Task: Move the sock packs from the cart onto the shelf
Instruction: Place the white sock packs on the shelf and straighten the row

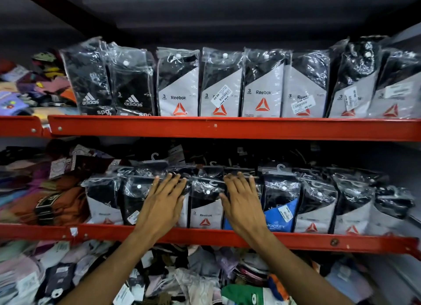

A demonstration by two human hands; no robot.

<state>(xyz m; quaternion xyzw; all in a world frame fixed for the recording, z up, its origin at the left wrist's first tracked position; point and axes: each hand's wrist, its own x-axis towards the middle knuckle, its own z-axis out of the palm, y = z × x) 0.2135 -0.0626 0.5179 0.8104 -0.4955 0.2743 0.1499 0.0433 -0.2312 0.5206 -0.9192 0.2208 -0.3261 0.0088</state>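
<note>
On the middle shelf [227, 237] a row of plastic-wrapped sock packs stands upright behind the red rail. My left hand [163, 202] lies flat with spread fingers against a black pack [134, 197] and the one beside it. My right hand [242, 202] presses flat on a pack left of the blue Jockey pack [281, 211]. Between my hands stands a grey Reebok pack [206, 206]. Neither hand grips anything. No cart is in view.
The upper shelf [227, 128] carries a full row of Adidas packs [109, 81] and Reebok packs [262, 85]. Loose coloured socks are heaped at the left [34, 190] and in the bin below [182, 279]. More hanging packs sit behind the front row.
</note>
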